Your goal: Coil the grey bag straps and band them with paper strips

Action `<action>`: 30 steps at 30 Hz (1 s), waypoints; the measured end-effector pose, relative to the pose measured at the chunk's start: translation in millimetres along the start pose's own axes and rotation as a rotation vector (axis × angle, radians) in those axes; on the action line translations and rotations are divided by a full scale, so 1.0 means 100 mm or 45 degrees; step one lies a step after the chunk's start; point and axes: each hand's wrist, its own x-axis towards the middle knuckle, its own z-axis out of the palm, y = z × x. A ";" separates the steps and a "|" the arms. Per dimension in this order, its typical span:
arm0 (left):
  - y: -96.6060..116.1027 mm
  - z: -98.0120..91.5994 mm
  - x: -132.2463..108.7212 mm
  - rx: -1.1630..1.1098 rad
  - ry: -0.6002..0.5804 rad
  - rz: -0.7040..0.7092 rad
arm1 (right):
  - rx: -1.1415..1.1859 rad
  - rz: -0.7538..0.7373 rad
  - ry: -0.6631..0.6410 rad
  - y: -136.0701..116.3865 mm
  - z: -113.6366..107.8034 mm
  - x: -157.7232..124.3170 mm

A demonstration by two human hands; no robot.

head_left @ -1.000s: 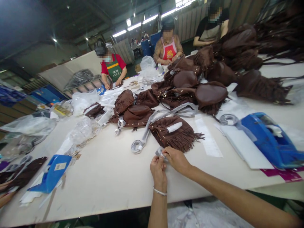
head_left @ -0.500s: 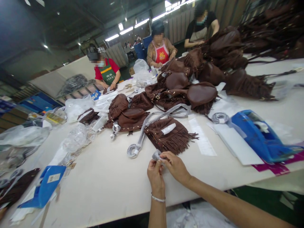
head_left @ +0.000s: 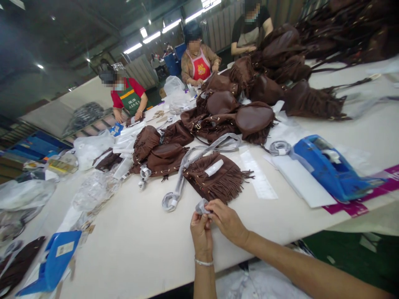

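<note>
Both my hands meet over the near part of the table, fingers pinched around a small grey bundle in what looks like thin plastic [head_left: 202,206]. My left hand [head_left: 201,234] grips it from below, with a bracelet on that wrist. From the right, my right hand [head_left: 230,222] closes its fingertips on its side. Just beyond lies a brown fringed bag [head_left: 215,180] with a small white wrapped piece [head_left: 214,167] on top. A strap in clear wrapping [head_left: 186,164] runs along the bag's left side and ends in a coil [head_left: 170,202].
A pile of brown bags [head_left: 218,118] spreads behind. Blue tape dispensers stand right [head_left: 335,168] and left [head_left: 59,259]. White sheets [head_left: 304,180] lie by the right one, plastic bags [head_left: 93,191] at left. Several co-workers [head_left: 129,97] work across the table.
The view has turned slightly, so most things sit further left in the picture. My hands stay together on the grey bundle, which shows a little more above my left fingers.
</note>
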 end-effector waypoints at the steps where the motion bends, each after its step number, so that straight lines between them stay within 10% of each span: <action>1: 0.00 0.00 0.00 -0.003 0.006 -0.009 | -0.001 0.021 -0.022 0.01 -0.02 0.01; 14: -0.04 -0.05 0.00 0.327 0.223 -0.014 | -0.023 0.094 0.034 0.17 0.13 -0.01; 30: 0.08 -0.05 -0.15 0.770 0.147 -0.030 | -0.122 -0.081 -0.222 0.37 0.09 -0.17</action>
